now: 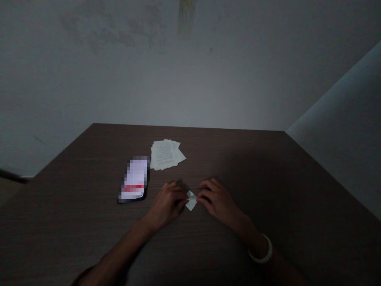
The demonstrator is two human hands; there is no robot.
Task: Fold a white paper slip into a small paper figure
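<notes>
From the head camera, a small folded paper point(191, 200) sits on the dark wood-grain table point(244, 167) between both hands, its long axis running roughly away from the person, tilted slightly, with one pointed end toward the far wall point(190, 79). The left hand point(166, 204) comes in from the lower left, palm down, its fingers point(180, 202) curled and pinching the paper's near side. The right hand point(217, 200) mirrors it from the lower right, half closed, fingertips point(199, 200) on the opposite side; it's hard to see more of the grip. One white bracelet point(262, 250) circles the right wrist. Left of the hands lies one phone point(133, 178), pixelated, tilted — and beyond it, one loose stack of printed sheets point(165, 155), count unclear.
</notes>
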